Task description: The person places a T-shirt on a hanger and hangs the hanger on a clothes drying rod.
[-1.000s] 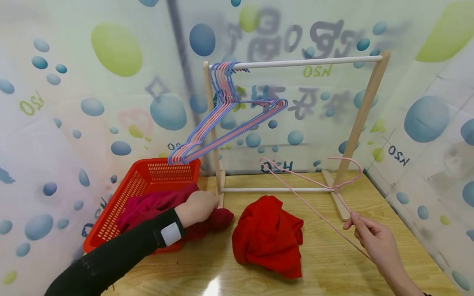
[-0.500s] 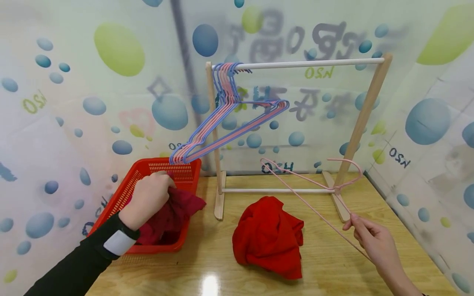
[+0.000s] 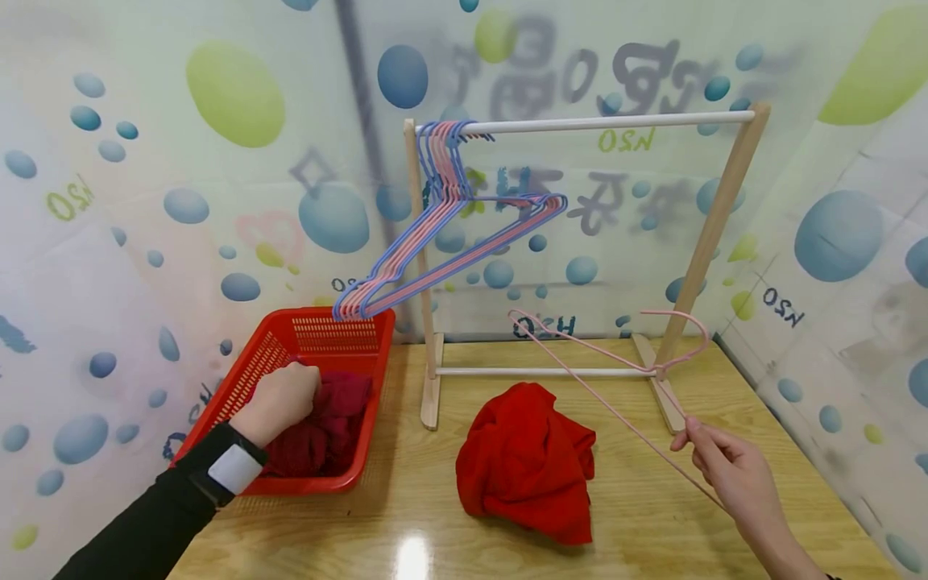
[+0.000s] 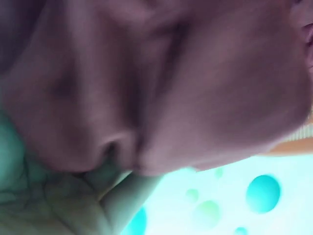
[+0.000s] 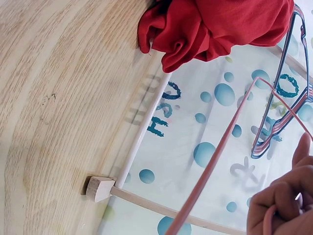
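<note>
My left hand [image 3: 280,403] is down in the red basket [image 3: 346,485], gripping dark red cloth [image 3: 335,419]. Blurred folds of that cloth [image 4: 161,88] fill most of the left wrist view, with part of the palm and fingers below them; the fingertips are hidden. At the right, my right hand [image 3: 732,467] pinches a pink clothes hanger [image 3: 594,392] by one arm, its hook pointing up and away. The right wrist view has curled fingers around the hanger [image 5: 210,166]. Between the hands a crumpled bright red garment [image 3: 525,467] lies on the wooden table.
Behind stands a clothes rack [image 3: 602,122] with wooden posts and a white rail. Several blue and pink hangers [image 3: 442,217] hang bunched at its left end, reaching over the basket's rear edge. A patterned sheet [image 3: 254,201] encloses the back and sides.
My left hand has drawn the dark red cloth leftward from the table beside the basket and lowered it inside. The right hand and its pink hanger have stayed in place.
</note>
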The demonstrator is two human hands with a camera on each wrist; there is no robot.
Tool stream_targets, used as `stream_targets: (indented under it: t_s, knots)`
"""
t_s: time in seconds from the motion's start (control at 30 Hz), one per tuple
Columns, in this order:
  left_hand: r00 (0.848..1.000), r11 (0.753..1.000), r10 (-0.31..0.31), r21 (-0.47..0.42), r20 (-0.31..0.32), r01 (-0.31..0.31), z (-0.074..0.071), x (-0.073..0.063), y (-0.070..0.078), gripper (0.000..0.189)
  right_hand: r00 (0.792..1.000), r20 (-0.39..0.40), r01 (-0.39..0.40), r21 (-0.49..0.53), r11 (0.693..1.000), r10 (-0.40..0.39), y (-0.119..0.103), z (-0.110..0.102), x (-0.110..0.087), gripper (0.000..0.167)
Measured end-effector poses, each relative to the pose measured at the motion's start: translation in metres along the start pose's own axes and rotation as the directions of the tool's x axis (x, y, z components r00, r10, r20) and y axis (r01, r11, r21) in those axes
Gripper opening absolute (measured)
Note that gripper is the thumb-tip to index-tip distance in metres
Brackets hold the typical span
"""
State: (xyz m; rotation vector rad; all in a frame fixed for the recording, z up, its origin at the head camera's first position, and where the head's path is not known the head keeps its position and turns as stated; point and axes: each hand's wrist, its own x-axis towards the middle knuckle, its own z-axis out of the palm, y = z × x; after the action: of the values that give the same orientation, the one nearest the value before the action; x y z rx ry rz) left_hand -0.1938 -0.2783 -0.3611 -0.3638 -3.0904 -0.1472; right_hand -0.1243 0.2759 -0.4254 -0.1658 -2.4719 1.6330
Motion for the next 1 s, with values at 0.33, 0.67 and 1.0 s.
stream_targets:
  t_s: [0.33, 0.67, 1.0]
  knots:
    - [0.806, 0.895, 0.422, 0.332, -0.415, -0.298, -0.004, -0.031, 0.109, 0.023, 1.000, 0.014, -0.004, -0.006, 1.000, 0.004, -0.004, -0.004, -0.003, 0.041]
    - [0.568, 0.718, 0.686, 0.297, -0.455, -0.629, 0.053, -0.040, 0.180, 0.040, 1.000, 0.000, -0.007, 0.012, 1.000, 0.007, -0.005, -0.004, -0.001, 0.040]
    - [0.580, 0.631, 0.775, 0.322, -0.250, -0.705, 0.094, -0.034, 0.201, 0.032, 1.000, -0.009, 0.009, 0.001, 1.000, -0.009, -0.004, -0.005, -0.004, 0.040]
